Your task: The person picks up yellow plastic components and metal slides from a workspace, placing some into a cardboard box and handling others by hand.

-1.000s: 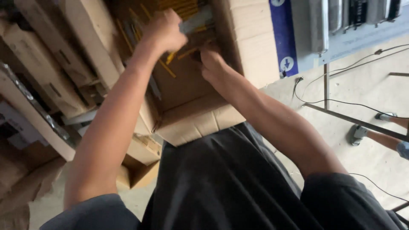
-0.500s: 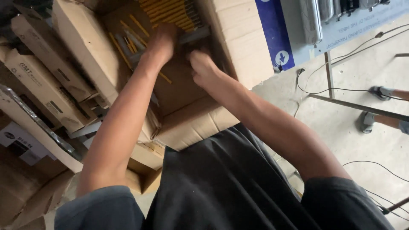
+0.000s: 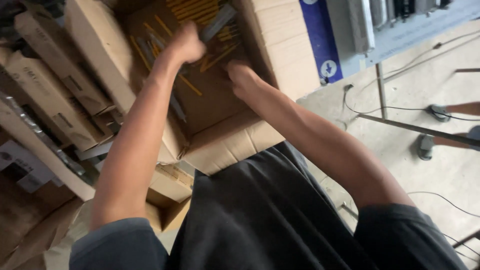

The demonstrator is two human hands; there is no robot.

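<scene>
While both bare arms reach forward over a dark shirt [image 3: 260, 215], a person works inside an open cardboard box [image 3: 235, 142] whose near flap folds down toward the body. The left hand [image 3: 187, 44] is closed in a loose fist around a flat grey metal strip [image 3: 217, 22] that angles up and away from the knuckles; motion blur softens the fingers, so how firmly it is pinched cannot be told. The right hand [image 3: 241, 77], just beside and slightly nearer, lies curled on the box floor with its fingertips hidden, and whether it grips anything cannot be told. Loose yellow sticks [image 3: 190, 85] lie scattered about both hands, with a packed bundle of yellow sticks [image 3: 195, 7] beyond the left fist at the far wall. The work appears to be at the picking stage; lifting the strip clear would call for a steady pull past the sticks. Farther left stand stacked cartons [image 3: 55, 90]; far right, cables cross a concrete floor [image 3: 425, 180].
</scene>
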